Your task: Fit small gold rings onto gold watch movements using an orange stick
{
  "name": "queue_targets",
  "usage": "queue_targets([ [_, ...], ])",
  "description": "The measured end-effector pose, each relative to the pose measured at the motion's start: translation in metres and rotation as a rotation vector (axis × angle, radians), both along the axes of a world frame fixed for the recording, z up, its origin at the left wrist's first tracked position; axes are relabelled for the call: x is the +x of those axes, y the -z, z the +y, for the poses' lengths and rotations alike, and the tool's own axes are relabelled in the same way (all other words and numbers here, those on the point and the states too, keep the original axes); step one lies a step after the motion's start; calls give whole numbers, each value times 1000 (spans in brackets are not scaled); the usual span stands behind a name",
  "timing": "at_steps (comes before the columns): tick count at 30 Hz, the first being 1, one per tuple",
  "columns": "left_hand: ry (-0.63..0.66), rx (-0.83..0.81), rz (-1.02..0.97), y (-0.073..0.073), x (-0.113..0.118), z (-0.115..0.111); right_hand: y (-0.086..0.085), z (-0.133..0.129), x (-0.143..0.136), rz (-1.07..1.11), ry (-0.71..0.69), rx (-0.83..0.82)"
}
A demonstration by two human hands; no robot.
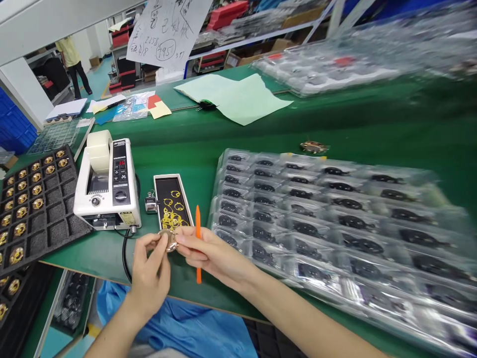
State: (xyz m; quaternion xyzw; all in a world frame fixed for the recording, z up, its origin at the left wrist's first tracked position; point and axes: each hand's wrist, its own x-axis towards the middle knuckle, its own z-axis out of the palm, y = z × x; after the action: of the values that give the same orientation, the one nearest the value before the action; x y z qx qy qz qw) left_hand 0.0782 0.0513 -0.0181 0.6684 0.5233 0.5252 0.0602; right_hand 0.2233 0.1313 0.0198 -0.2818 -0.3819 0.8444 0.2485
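Observation:
Near the front edge of the green bench, a small round gold-rimmed metal part (pixel 171 240) is pinched between both hands. My left hand (pixel 151 263) grips its left side with thumb and fingers. From the right, my right hand (pixel 208 251) holds the same part and also has an orange pen-like tool (pixel 198 219) tucked upright through its fingers. Just behind the hands lies an open box (pixel 158 191) with yellow rings (pixel 173 219) on its black inside. A small metal counter (pixel 151 203) stands left of that box.
A white tape dispenser (pixel 122 194) stands left, beside a black foam tray (pixel 52 199) of gold parts. Stacked clear trays (pixel 276 219) with black pieces fill the right. Green paper (pixel 249 99) and another round part (pixel 314 146) lie behind. A person (pixel 72 62) stands far left.

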Motion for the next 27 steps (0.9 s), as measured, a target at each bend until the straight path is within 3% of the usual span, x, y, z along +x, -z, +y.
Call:
queue_targets([
  [2,-41,-121,-251,-5,-8,-4,-3,2,4,10,10,28],
  [5,-203,-330,-755,-15,-32,-2,-8,3,7,1,24,81],
  [8,-249,-354,-970,-28,-53,6,-10,1,7,-22,10,109],
  [14,-221,-163,-856,-60,-57,16,-9,3,8,-14,22,113],
  [16,-153,-140,-603,-73,-55,17,-8,4,9,7,22,101],
  [18,-73,-184,-261,-86,-54,18,-7,5,10,25,14,95],
  [20,-25,-247,-43,-96,-53,19,-6,5,11,31,7,93],
  [24,82,-243,-95,-103,-44,13,-6,5,13,7,6,133],
  [27,252,-389,-219,-97,-32,9,-6,5,14,-42,-20,198],
])
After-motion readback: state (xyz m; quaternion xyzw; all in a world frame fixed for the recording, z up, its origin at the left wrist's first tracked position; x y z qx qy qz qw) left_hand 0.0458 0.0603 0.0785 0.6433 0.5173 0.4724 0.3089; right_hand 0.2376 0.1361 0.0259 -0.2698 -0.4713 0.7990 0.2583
